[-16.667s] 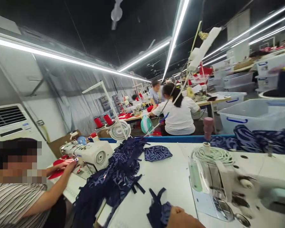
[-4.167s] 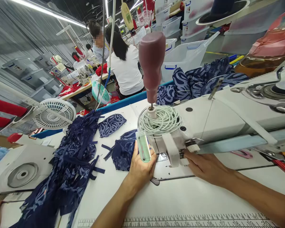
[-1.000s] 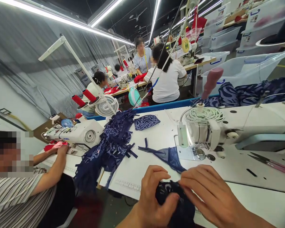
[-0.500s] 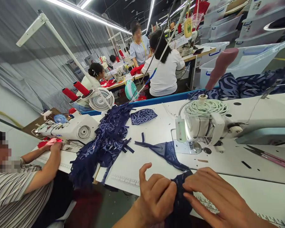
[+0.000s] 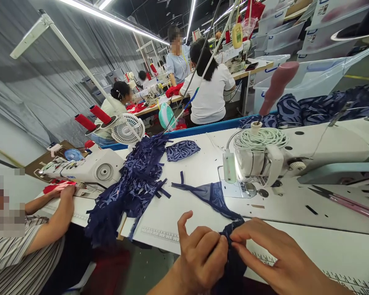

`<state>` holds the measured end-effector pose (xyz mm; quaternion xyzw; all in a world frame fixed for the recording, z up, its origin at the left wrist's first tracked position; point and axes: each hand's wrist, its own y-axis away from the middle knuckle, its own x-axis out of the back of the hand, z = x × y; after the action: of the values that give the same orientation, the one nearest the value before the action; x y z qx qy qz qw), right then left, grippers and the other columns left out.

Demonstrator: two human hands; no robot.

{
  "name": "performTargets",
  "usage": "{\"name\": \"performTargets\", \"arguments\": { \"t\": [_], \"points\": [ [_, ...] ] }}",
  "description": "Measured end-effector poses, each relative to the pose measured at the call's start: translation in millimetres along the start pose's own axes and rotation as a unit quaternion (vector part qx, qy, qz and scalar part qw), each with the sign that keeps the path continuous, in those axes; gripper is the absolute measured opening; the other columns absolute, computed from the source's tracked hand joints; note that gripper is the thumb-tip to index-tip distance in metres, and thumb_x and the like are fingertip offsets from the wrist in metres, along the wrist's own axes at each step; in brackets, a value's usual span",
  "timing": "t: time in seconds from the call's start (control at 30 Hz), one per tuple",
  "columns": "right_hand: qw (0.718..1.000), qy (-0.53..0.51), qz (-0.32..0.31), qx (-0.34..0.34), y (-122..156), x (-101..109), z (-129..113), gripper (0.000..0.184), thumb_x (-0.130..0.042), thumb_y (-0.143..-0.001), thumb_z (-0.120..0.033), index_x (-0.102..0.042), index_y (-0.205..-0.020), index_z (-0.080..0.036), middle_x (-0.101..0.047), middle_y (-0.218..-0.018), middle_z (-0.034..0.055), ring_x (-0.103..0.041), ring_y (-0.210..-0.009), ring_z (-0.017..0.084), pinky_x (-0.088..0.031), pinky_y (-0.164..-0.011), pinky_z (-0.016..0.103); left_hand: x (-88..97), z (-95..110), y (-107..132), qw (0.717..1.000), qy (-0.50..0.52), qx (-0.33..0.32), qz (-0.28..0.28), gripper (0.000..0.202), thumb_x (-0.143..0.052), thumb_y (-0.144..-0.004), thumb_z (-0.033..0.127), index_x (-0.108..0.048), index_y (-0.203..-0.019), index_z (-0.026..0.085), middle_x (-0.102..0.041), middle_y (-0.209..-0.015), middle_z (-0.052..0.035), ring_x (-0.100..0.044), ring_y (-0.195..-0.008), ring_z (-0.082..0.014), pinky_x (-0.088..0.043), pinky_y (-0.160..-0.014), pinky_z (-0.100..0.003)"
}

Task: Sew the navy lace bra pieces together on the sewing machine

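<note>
A navy fabric piece [image 5: 233,266] hangs over the table's front edge between my hands. My left hand [image 5: 203,254] is closed on it, fingers curled in and the little finger raised. Thumb and index finger of my right hand [image 5: 273,250] pinch the same fabric just beside the left knuckles. From there a narrow part of sheer and patterned navy cloth [image 5: 214,196] runs up the table towards the sewing machine's needle plate [image 5: 240,189]. The lower end of the held fabric drops out of view.
The white sewing machine [image 5: 253,159] stands ahead on the right, with pink-handled scissors [image 5: 350,205] near it. A pile of navy pieces [image 5: 135,176] lies at left, beside a patterned cup-shaped piece [image 5: 183,150]. A co-worker's arm [image 5: 53,223] works at the neighbouring machine.
My right hand has moved slightly left, and its thumb and index finger have come closer together on the fabric. The whole view has shifted a little.
</note>
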<state>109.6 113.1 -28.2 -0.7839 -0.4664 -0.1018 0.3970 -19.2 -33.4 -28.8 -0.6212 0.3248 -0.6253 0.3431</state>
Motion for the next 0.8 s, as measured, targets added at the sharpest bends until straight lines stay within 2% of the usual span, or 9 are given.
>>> {"name": "performTargets", "arguments": {
  "t": [0.13,0.3,0.47,0.53,0.63,0.73,0.8],
  "points": [
    [1.0,0.008,-0.009,-0.001,2,-1,1,0.005,-0.059,-0.094,-0.021,-0.06,-0.093,-0.026,-0.066,-0.079,-0.0033,-0.063,-0.071,0.012,-0.053,-0.065,0.024,0.1,1,1,1.0,0.004,0.004,-0.004,0.017,-0.05,-0.09,0.005,-0.064,-0.089,0.016,-0.068,-0.065,0.0037,-0.065,-0.061,-0.01,-0.031,-0.115,-0.053],
    [0.999,0.033,0.017,-0.014,0,-3,-2,0.007,-0.056,-0.094,-0.022,-0.058,-0.089,-0.026,-0.065,-0.075,-0.0042,-0.063,-0.068,0.012,-0.052,-0.063,0.025,-2.2,4,1,1.0,-0.008,0.002,-0.007,0.018,-0.049,-0.09,0.006,-0.064,-0.088,0.015,-0.068,-0.066,0.003,-0.064,-0.06,-0.0103,-0.029,-0.117,-0.054],
    [0.998,0.037,-0.027,-0.042,1,-3,1,0.014,-0.049,-0.097,-0.021,-0.055,-0.085,-0.026,-0.063,-0.075,-0.0033,-0.06,-0.066,0.012,-0.05,-0.061,0.026,-4.8,8,-3,1.0,0.005,0.03,-0.007,0.019,-0.051,-0.087,0.002,-0.063,-0.085,0.016,-0.064,-0.062,0.0044,-0.059,-0.055,-0.0093,-0.028,-0.117,-0.052],
    [0.998,0.034,-0.044,-0.026,3,-3,5,0.013,-0.047,-0.099,-0.02,-0.053,-0.088,-0.025,-0.062,-0.077,-0.0029,-0.058,-0.068,0.012,-0.051,-0.069,0.028,-4.8,8,-4,0.997,0.036,0.066,-0.012,0.02,-0.051,-0.087,0.002,-0.063,-0.084,0.018,-0.062,-0.063,0.0046,-0.058,-0.055,-0.0092,-0.029,-0.116,-0.051],
    [0.998,0.031,-0.044,0.038,4,-3,12,0.01,-0.047,-0.099,-0.016,-0.051,-0.096,-0.024,-0.061,-0.083,-0.002,-0.056,-0.072,0.013,-0.049,-0.078,0.03,-4.0,7,-4,0.982,0.112,0.15,-0.039,0.017,-0.054,-0.085,0.005,-0.06,-0.081,0.02,-0.06,-0.064,0.0054,-0.058,-0.058,-0.0097,-0.031,-0.114,-0.05],
    [0.994,0.035,-0.028,0.095,2,-4,16,0.014,-0.046,-0.097,-0.009,-0.049,-0.098,-0.023,-0.059,-0.085,-0.0006,-0.054,-0.074,0.013,-0.046,-0.077,0.03,-4.2,5,-1,0.949,0.194,0.234,-0.085,0.012,-0.061,-0.082,0.009,-0.058,-0.078,0.021,-0.061,-0.065,0.0067,-0.059,-0.06,-0.01,-0.036,-0.11,-0.046],
    [0.993,0.038,-0.016,0.115,0,-5,16,0.016,-0.046,-0.095,-0.006,-0.048,-0.096,-0.022,-0.057,-0.083,-0.0005,-0.053,-0.074,0.013,-0.046,-0.077,0.03,-5.3,5,0,0.926,0.232,0.278,-0.102,0.013,-0.064,-0.081,0.012,-0.064,-0.087,0.023,-0.063,-0.068,0.0068,-0.06,-0.061,-0.0105,-0.037,-0.109,-0.045]
  ]
}}
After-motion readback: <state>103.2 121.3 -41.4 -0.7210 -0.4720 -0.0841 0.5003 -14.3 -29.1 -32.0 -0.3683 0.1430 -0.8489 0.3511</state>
